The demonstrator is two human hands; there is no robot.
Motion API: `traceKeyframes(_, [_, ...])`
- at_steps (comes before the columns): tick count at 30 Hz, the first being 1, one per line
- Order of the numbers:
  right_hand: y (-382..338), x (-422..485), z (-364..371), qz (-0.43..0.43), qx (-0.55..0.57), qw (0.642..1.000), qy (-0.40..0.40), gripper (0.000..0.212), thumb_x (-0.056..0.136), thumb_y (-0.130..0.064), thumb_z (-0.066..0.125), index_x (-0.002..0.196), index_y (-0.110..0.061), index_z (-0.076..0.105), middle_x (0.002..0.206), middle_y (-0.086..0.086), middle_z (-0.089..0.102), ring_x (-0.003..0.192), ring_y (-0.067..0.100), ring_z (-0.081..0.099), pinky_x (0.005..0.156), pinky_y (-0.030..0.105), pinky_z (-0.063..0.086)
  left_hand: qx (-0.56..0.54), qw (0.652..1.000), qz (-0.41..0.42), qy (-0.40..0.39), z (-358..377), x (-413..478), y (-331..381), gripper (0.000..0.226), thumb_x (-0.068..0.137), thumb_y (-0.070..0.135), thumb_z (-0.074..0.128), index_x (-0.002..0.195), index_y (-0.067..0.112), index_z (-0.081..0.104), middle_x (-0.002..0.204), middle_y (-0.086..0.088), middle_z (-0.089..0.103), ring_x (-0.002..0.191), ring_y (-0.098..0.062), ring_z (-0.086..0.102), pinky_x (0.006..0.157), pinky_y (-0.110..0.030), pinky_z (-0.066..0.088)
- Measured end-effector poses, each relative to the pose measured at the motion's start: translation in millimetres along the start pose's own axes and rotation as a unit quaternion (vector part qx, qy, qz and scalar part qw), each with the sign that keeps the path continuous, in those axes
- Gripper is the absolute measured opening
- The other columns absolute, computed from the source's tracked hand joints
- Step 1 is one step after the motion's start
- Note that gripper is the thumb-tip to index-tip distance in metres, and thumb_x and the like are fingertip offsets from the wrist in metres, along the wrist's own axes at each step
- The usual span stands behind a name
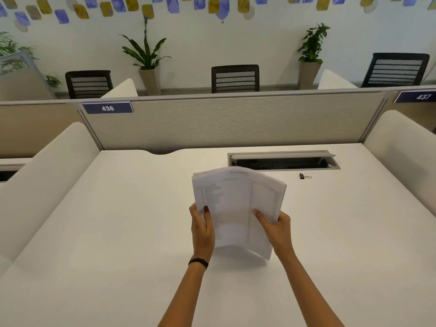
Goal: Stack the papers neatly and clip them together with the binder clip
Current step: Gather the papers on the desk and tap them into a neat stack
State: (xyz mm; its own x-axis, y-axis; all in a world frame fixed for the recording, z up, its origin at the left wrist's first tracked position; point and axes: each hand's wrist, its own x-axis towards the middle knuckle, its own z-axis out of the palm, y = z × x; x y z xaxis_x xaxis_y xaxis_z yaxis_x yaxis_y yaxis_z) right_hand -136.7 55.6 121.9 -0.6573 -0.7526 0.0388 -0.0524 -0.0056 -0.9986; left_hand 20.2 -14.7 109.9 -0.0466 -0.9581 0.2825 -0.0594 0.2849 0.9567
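A thick bundle of white printed papers (233, 204) is held up above the middle of the white desk (118, 232), bowed and tilted, its bottom edge near the desktop. My left hand (202, 230) grips the bundle's left edge, thumb on the front sheet. My right hand (276, 228) holds the right edge, thumb on top. The sheet edges look uneven on the right. A small black binder clip (304, 176) with silver handles lies on the desk to the far right of the papers, apart from both hands.
An open cable tray slot (283, 161) is set into the desk behind the papers. A beige partition (224, 121) closes the back, and cream side dividers (47, 166) flank the desk. Chairs and potted plants stand beyond.
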Motion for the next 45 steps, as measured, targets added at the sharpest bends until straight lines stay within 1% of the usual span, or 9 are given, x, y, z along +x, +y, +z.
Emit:
traceKeyframes(5, [7.2,-3.5,-1.0,0.031,-0.008,0.999,-0.006,0.026,0.074,-0.016,0.075,0.077,0.007,0.064,0.083,0.029,0.066,0.071,0.029,0.060,0.067,0.048,0.054,0.006,1.000,-0.022,-0.012,0.2,-8.4,-12.7,0.020,0.095,0.028,0.033,0.103,0.046,0.034,0.116,0.019,0.050,0.102,-0.009,0.058,0.073,-0.024,0.056])
traceKeyframes(8, [5.2,-3.8,0.4,0.026,-0.011,1.000,-0.012,0.026,0.074,-0.018,0.075,0.074,0.005,0.064,0.079,0.026,0.067,0.071,0.031,0.062,0.064,0.042,0.053,0.005,1.000,-0.020,-0.005,-1.5,-4.7,-11.0,0.021,0.098,0.020,0.032,0.103,0.041,0.037,0.110,0.018,0.053,0.093,0.001,0.058,0.066,-0.016,0.054])
traceKeyframes(14, [9.9,5.8,2.9,0.100,0.016,0.992,-0.071,0.027,0.076,-0.019,0.073,0.100,-0.007,0.066,0.095,0.009,0.072,0.082,0.024,0.070,0.070,0.040,0.060,0.025,0.997,-0.070,-0.002,-23.2,14.1,-12.4,0.017,0.093,0.024,0.049,0.106,0.016,0.058,0.096,0.003,0.065,0.079,-0.012,0.064,0.058,-0.013,0.053])
traceKeyframes(20, [40.9,12.0,13.0,0.184,0.021,0.974,-0.128,0.028,0.076,-0.016,0.073,0.102,-0.012,0.065,0.102,0.008,0.071,0.085,0.023,0.070,0.069,0.035,0.059,0.068,0.984,-0.166,-0.011,-45.0,21.9,-46.1,0.016,0.087,0.021,0.061,0.101,0.016,0.066,0.090,-0.009,0.070,0.076,-0.028,0.067,0.065,-0.039,0.059])
traceKeyframes(27, [74.8,18.0,28.0,0.188,-0.028,0.973,-0.133,0.027,0.077,-0.009,0.071,0.103,-0.010,0.064,0.106,0.013,0.070,0.087,0.024,0.069,0.073,0.034,0.058,0.117,0.970,-0.212,0.036,-54.7,11.8,-81.1,0.020,0.087,0.018,0.062,0.103,0.007,0.066,0.088,-0.010,0.067,0.077,-0.027,0.063,0.059,-0.022,0.047])
traceKeyframes(34, [87.4,32.5,31.0,0.198,-0.093,0.967,-0.130,0.026,0.076,-0.001,0.069,0.102,-0.003,0.062,0.080,0.005,0.067,0.074,0.019,0.064,0.062,0.024,0.052,0.181,0.957,-0.222,0.042,-57.3,7.2,-101.4,0.017,0.088,0.015,0.060,0.101,0.005,0.064,0.088,-0.010,0.066,0.078,-0.023,0.061,0.060,-0.020,0.044])
traceKeyframes(37, [94.7,40.0,26.2,0.199,-0.126,0.963,-0.130,0.025,0.075,-0.001,0.070,0.099,-0.002,0.064,0.071,0.004,0.066,0.070,0.020,0.065,0.066,0.034,0.058,0.206,0.952,-0.225,0.030,-56.1,8.7,-110.9,0.016,0.088,0.014,0.059,0.101,0.007,0.062,0.094,-0.011,0.066,0.089,-0.031,0.063,0.070,-0.033,0.051])
traceKeyframes(41, [99.0,57.0,7.1,0.184,-0.173,0.959,-0.126,0.018,0.077,-0.005,0.063,0.095,-0.001,0.066,0.064,0.003,0.065,0.058,0.016,0.063,0.057,0.025,0.055,0.395,0.892,-0.213,0.048,-39.9,17.8,-114.0,0.040,0.086,0.019,0.061,0.124,0.009,0.051,0.120,-0.017,0.053,0.114,-0.035,0.047,0.093,-0.051,0.039])
traceKeyframes(45, [96.4,89.1,-26.2,0.138,-0.205,0.963,-0.104,0.016,0.080,-0.003,0.058,0.092,-0.003,0.068,0.067,0.002,0.062,0.055,0.013,0.056,0.048,0.016,0.048,0.327,0.940,-0.094,-0.028,3.4,33.5,-97.0,0.050,0.089,0.011,0.055,0.135,0.009,0.038,0.135,-0.012,0.047,0.126,-0.029,0.039,0.108,-0.040,0.031])
